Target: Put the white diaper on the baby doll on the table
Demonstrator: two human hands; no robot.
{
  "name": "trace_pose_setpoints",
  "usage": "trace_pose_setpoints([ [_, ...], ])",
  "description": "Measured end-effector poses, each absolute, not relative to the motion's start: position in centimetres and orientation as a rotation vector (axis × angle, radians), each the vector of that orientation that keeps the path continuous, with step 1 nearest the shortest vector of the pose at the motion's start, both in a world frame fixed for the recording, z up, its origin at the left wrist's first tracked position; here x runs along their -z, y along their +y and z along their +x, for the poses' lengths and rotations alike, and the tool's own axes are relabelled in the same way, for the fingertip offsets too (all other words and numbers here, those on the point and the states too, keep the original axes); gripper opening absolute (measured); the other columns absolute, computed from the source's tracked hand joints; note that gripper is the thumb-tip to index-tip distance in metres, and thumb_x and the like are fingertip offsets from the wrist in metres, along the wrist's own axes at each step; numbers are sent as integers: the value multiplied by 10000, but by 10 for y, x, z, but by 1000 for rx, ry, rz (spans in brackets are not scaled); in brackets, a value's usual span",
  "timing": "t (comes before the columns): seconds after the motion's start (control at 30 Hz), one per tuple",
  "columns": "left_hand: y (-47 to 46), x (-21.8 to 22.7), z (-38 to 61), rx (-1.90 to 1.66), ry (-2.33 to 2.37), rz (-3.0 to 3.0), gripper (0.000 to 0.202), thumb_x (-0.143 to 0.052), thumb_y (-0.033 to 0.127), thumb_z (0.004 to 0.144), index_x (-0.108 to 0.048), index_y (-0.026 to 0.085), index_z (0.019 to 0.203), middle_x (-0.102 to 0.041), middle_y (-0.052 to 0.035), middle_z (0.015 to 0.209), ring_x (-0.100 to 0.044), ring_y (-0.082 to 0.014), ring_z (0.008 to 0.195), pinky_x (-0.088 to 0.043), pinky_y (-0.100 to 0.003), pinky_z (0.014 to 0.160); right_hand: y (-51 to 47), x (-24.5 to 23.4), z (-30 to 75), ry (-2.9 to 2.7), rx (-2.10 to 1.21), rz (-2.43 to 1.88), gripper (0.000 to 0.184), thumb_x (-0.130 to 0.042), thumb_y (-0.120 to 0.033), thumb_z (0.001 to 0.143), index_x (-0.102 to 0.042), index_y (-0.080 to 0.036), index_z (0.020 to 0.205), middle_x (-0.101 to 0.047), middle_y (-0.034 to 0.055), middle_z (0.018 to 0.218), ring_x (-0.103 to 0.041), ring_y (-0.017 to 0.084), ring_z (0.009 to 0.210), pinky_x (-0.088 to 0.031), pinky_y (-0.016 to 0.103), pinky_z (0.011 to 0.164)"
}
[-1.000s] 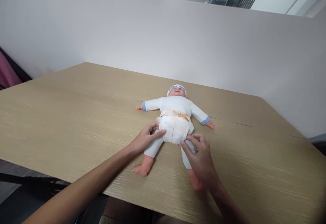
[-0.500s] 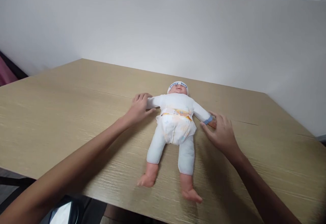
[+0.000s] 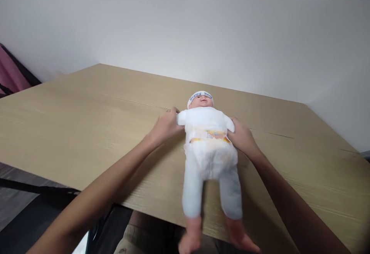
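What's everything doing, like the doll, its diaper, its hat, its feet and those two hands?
Doll: face up, held from both sides.
Diaper: on, over the white suit.
Hat: on, lettering showing.
Feet: bare, apart, slightly blurred.
Left hand: gripping the doll.
Right hand: gripping its other side.

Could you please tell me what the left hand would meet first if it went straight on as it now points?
The left hand would first meet the white fabric sleeve of the white-clothed baby doll, which it appears to grip, though depth is unclear.
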State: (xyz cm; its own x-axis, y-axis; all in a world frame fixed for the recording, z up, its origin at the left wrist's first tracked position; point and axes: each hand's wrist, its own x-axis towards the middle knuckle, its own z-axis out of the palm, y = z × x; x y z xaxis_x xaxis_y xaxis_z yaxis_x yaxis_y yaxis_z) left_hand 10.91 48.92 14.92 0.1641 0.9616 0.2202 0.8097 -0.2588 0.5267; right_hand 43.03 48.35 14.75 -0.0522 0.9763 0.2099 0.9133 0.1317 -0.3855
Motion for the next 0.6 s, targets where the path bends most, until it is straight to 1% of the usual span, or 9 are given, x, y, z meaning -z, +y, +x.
trace_pose_setpoints([
  [0.1, 412, -165, 108, -825, 1677, 1995, 522, -781, 455, 865, -581, 183, 1263, -774, -149, 1204, -764, -339, 1030, -547, -375, 773, 437, -171, 435, -2034, -292, -1677, 475, -585, -294, 910, -705, -226, 1364, -805, 99, 1282, -743, 316, 1093, -545, 374, 881],
  [0.17, 354, -168, 109, -887, 1657, 1921, 523, -770, 466, 878, -544, 194, 1263, -760, -151, 1223, -769, -344, 1045, -556, -378, 781, 399, -187, 435, -2063, -325, -1584, 484, -589, -299, 912, -701, -258, 1380, -797, 73, 1317, -741, 314, 1143, -553, 389, 915],
  [0.23, 294, -163, 110, -896, 1599, 1881, 538, -747, 441, 903, -483, 209, 1310, -749, -137, 1222, -773, -341, 1034, -569, -386, 789, 356, -200, 434, -2106, -336, -1513, 481, -597, -307, 914, -699, -284, 1383, -786, 60, 1342, -737, 316, 1173, -561, 401, 926],
  [0.33, 210, -140, 108, -818, 1509, 1833, 635, -761, 375, 891, -403, 242, 1398, -752, -109, 1201, -788, -349, 1023, -601, -408, 794, 289, -210, 430, -2161, -331, -1459, 443, -618, -309, 920, -709, -321, 1353, -789, 50, 1298, -745, 315, 1132, -579, 405, 882],
  [0.4, 161, -122, 103, -777, 1436, 1817, 692, -766, 347, 894, -369, 265, 1454, -748, -119, 1267, -795, -362, 1097, -629, -422, 834, 247, -209, 427, -2189, -351, -1429, 433, -625, -279, 904, -715, -344, 1323, -789, 41, 1264, -749, 308, 1103, -593, 405, 860],
  [0.5, 104, -97, 92, -719, 1339, 1842, 756, -739, 321, 924, -311, 306, 1547, -679, -138, 1464, -760, -363, 1266, -645, -429, 945, 195, -197, 420, -2232, -407, -1408, 441, -609, -224, 885, -727, -359, 1288, -783, 31, 1256, -741, 299, 1113, -602, 411, 889],
  [0.53, 90, -90, 88, -701, 1331, 1847, 767, -732, 326, 932, -296, 315, 1563, -660, -139, 1498, -749, -362, 1291, -644, -431, 969, 182, -191, 417, -2243, -424, -1414, 434, -600, -215, 892, -733, -358, 1280, -782, 31, 1257, -734, 296, 1124, -598, 413, 906],
  [0.6, 68, -79, 78, -654, 1345, 1828, 773, -732, 349, 931, -284, 305, 1559, -677, -138, 1466, -760, -365, 1261, -644, -441, 962, 161, -177, 409, -2253, -455, -1426, 407, -596, -209, 917, -742, -345, 1272, -783, 37, 1259, -719, 292, 1142, -581, 415, 937],
])
